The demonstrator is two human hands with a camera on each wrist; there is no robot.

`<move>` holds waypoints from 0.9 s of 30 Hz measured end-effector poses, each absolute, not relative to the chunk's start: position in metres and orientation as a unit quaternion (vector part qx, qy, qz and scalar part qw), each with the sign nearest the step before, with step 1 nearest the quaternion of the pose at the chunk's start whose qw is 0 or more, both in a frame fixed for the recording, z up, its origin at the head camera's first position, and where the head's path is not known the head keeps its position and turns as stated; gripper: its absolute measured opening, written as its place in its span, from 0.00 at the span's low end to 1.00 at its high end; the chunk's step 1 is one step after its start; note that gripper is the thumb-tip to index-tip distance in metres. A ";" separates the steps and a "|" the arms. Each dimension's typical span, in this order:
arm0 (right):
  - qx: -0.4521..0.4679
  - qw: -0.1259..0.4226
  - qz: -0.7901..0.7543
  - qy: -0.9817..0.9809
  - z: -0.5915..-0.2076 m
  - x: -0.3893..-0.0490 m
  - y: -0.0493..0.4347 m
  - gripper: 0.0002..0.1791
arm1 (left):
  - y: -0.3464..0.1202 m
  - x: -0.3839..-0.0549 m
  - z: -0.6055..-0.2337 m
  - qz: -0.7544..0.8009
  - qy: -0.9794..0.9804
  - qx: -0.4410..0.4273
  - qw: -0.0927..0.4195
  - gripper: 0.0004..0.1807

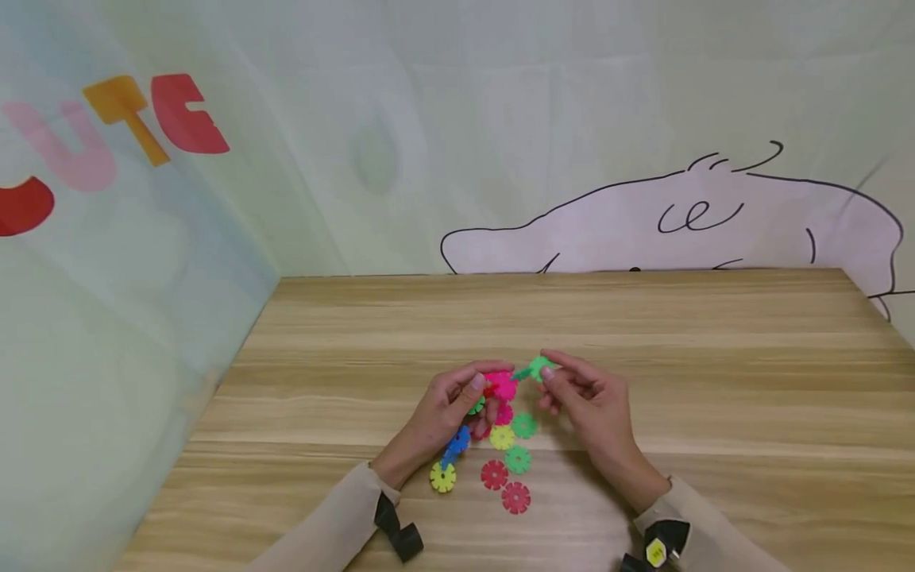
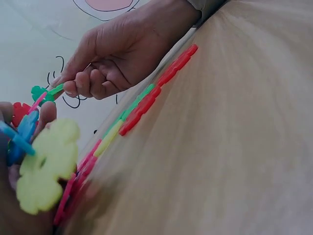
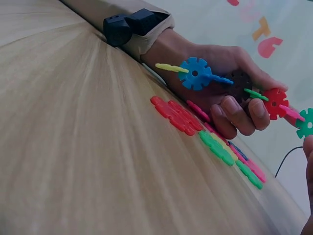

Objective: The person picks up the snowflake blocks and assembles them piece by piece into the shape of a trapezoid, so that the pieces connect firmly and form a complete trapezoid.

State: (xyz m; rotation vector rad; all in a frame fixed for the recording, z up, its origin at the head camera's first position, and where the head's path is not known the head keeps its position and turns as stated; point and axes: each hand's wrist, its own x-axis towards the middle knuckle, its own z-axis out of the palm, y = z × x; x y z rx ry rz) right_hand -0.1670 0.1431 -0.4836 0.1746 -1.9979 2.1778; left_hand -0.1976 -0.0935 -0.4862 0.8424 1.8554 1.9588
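A chain of slotted plastic flower discs runs through my left hand [image 1: 432, 417], whose thumb and fingers grip it near its middle. A yellow disc [image 1: 443, 477] hangs at the near end, followed by a blue disc [image 3: 194, 73], a second blue one and a dark disc [image 3: 239, 85]. Farther along come a green disc, a red disc [image 3: 275, 104] and a pink disc [image 1: 504, 386]. My right hand [image 1: 600, 409] pinches a green disc [image 1: 541, 368] between thumb and index finger. It meets another green disc [image 2: 41, 95] beside the pink one; how deep the slots sit cannot be told.
Loose discs lie flat on the wooden table [image 1: 343, 334] below the hands: two red discs [image 1: 516, 498], two green discs [image 1: 518, 459], a yellow disc [image 1: 503, 437] and pink ones partly behind the left fingers. A printed cloth backdrop [image 1: 400, 159] stands behind the table.
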 end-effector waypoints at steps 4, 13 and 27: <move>0.070 0.088 0.719 -0.686 -0.485 -0.167 0.144 0.17 | -0.093 -0.199 -0.488 0.671 0.657 0.309 0.151 0.26; 0.113 0.084 0.690 -0.710 -0.485 -0.167 0.149 0.16 | -0.095 -0.200 -0.489 0.657 0.663 0.329 0.147 0.25; 0.227 0.025 0.684 -0.693 -0.487 -0.167 0.145 0.22 | -0.095 -0.199 -0.482 0.671 0.633 0.335 0.194 0.26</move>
